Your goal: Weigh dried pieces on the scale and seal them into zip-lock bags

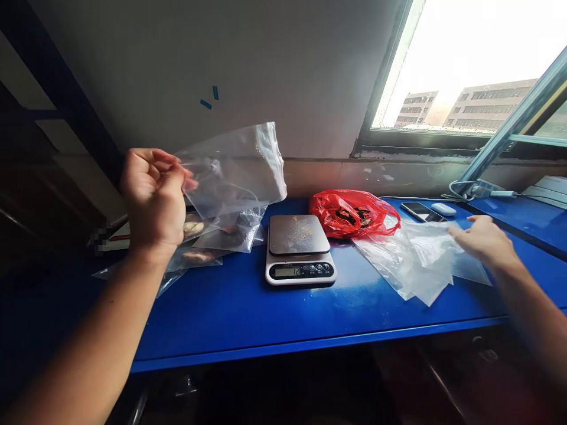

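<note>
Raised at the left, my left hand (155, 192) pinches the edge of a clear plastic bag (234, 171), which hangs out to the right and looks flat. Beneath it on the desk lie filled clear bags (241, 230), one with something dark inside, others with pale pieces. A kitchen scale (299, 248) stands in the middle with crumbs on its metal plate and its display lit. My right hand (485, 239) is over the right edge of a spread of flat clear bags (411, 265), fingers apart and reaching toward them; I cannot tell whether they touch.
Behind the scale, to its right, sits an open red plastic bag (354, 212) with dark pieces inside. A phone (423, 211) and a white case (443, 209) lie near the wall. The blue desk (310, 319) ends at a front edge; a metal bar (514, 124) slants at the right.
</note>
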`<state>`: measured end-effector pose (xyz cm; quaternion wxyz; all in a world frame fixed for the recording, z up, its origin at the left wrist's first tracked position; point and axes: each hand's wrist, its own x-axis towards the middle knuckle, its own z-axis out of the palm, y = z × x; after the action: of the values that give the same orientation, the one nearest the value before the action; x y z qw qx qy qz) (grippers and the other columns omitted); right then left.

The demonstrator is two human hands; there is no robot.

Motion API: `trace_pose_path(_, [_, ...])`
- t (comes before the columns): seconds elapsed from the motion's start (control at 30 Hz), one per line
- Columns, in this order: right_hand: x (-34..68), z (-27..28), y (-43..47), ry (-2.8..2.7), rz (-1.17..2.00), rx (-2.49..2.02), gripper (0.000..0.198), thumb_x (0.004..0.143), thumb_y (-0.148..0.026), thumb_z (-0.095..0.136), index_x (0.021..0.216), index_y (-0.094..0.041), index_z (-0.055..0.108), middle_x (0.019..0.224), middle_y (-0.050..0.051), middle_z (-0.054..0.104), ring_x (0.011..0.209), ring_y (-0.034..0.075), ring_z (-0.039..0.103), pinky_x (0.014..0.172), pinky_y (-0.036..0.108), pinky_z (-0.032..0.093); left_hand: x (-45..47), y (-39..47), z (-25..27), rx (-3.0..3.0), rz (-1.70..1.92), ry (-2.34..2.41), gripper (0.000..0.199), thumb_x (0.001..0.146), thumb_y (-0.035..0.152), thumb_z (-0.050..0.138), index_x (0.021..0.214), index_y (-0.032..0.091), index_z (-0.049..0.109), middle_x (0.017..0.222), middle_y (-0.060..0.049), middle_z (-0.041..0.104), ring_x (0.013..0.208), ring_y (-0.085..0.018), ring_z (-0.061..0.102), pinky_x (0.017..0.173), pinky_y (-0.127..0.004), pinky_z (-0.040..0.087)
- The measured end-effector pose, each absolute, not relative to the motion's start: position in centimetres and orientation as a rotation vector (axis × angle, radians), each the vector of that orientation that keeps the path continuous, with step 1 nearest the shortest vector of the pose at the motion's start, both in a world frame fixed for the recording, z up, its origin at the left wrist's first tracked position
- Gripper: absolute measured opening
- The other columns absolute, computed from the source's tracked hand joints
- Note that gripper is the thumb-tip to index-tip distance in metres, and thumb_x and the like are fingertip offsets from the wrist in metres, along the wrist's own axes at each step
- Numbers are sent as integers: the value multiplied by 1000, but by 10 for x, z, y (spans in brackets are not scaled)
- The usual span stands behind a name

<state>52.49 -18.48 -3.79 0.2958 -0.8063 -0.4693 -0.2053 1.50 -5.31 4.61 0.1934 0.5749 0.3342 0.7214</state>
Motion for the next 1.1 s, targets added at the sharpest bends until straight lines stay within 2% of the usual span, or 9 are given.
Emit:
trace_pose_path(0.1, [450,-45,-179,-1577,-643,-1903,43,91,-46,43,121,-19,58,106,23,62,104,43,59,81,63,44,18,-47,38,1611,1928,957,16,79,16,61,90,21,51,77,7,55,61,-7,52,60,-26,46])
trace_pose_path(0.2, [361,-50,-184,-2006,-482,-1651,28,89,-38,53,112,-26,65,111,9,68,103,28,63,91,44,48,22,-47,33,1647,1889,926,14,81,19,62,90,22,51,78,7,56,68,-9,53,62,-26,47])
trace_pose_path(0.3, [306,-56,-192,-2247,-382,-1462,31,92,-38,53,111,-19,68,104,11,70,93,27,65,85,43,49,24,-49,32,1685,1897,868,14,81,15,63,88,20,52,79,7,55,74,-9,55,67,-26,48])
trace_pose_path(0.43, [294,-63,-197,-2249,-570,-1446,40,95,-43,48,110,-13,70,103,14,70,78,23,66,70,38,49,23,-52,33,1750,1891,835,12,83,12,61,90,19,55,77,6,56,71,-8,55,69,-26,48])
trace_pose_path(0.6, [301,-58,-194,-2301,-624,-1427,32,93,-39,53,104,-17,73,96,9,71,73,19,65,64,33,46,22,-50,33,1777,1982,854,15,84,13,59,96,20,55,80,6,57,69,-7,58,55,-22,48])
trace_pose_path(0.77, [305,-35,-183,-2412,-248,-1480,26,92,-35,55,88,-22,76,92,4,71,77,18,66,67,31,46,23,-48,31,1819,1910,812,16,82,12,59,95,20,54,77,9,58,56,-3,54,50,-19,47])
trace_pose_path(0.9, [299,-19,-170,-2108,146,-1334,28,89,-40,58,105,-20,69,95,6,70,90,19,64,78,33,49,33,-57,27,1818,1583,736,13,78,19,68,87,21,58,75,7,60,53,-5,57,52,-22,52])
trace_pose_path(0.97, [288,-16,-163,-1819,418,-1227,40,84,-43,64,116,-19,60,104,8,67,94,19,63,78,33,51,41,-65,23,1742,1479,708,14,76,22,70,84,22,59,78,5,59,54,-7,59,51,-23,55])
trace_pose_path(1.1, [273,-17,-158,-1561,999,-952,31,86,-43,63,101,-17,58,93,5,68,84,15,64,72,28,51,52,-73,19,1598,1404,724,15,72,19,71,80,22,59,79,5,58,54,-7,60,50,-20,56])
